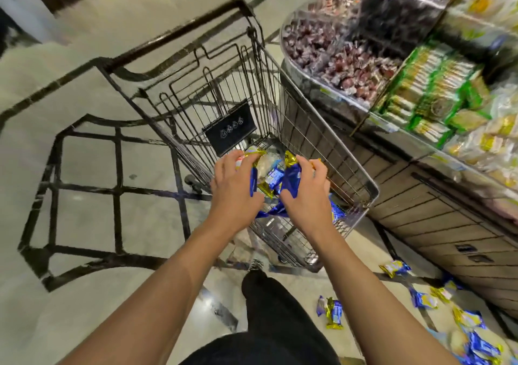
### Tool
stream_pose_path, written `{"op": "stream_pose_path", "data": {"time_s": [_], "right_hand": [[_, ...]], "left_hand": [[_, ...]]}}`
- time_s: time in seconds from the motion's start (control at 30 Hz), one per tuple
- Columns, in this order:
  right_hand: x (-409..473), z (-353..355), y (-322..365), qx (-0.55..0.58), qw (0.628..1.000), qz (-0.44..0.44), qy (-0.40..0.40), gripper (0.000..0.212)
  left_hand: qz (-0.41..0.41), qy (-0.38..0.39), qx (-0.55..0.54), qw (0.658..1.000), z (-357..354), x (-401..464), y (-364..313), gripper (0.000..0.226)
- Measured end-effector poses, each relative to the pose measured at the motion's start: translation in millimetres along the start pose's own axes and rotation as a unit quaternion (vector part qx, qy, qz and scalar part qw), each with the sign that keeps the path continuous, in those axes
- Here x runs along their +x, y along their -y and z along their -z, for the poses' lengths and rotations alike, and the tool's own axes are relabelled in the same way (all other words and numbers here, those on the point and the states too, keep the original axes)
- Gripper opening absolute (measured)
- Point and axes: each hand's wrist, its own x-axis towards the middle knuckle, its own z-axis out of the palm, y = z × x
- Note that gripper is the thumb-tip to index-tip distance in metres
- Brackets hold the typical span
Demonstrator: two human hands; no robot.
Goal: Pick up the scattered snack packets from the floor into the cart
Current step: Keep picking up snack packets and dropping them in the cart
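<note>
Your left hand [235,188] and right hand [305,193] each grip blue-and-gold snack packets [290,178] over the wire cart [280,112] basket, while more loose packets [333,312] lie scattered on the floor [84,210] at five o'clock from your hands.

The snack packets [291,181] gripped over the cart [372,188] are deep blue with shiny gold crimped ends; those lying on the floor [84,210] at five o'clock show the same blue and gold, with pale yellow patches. The cart is dark grey wire, and it carries a black plate [231,131] with small white symbols. The floor is pale cream, crossed by black inlaid lines in a grid. At two o'clock, boxes [429,89] are green and yellow, beside dark maroon wrapped sweets [336,59].
</note>
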Motion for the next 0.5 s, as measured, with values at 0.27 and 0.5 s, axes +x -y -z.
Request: {"op": "stream_pose_path", "data": {"time_s": [0.27, 0.5], "right_hand": [[107.5, -8.2, 27.5, -0.009, 1.0, 0.014, 0.014, 0.073], [166.6, -24.2, 41.2, -0.015, 0.999, -0.026, 0.014, 0.072]], "left_hand": [[-0.018, 0.015, 0.042, 0.999, 3.1, 115.1, 9.4, 0.076], [-0.025, 0.065, 0.036, 0.997, -3.5, 189.3, 29.4, 0.076]]}}
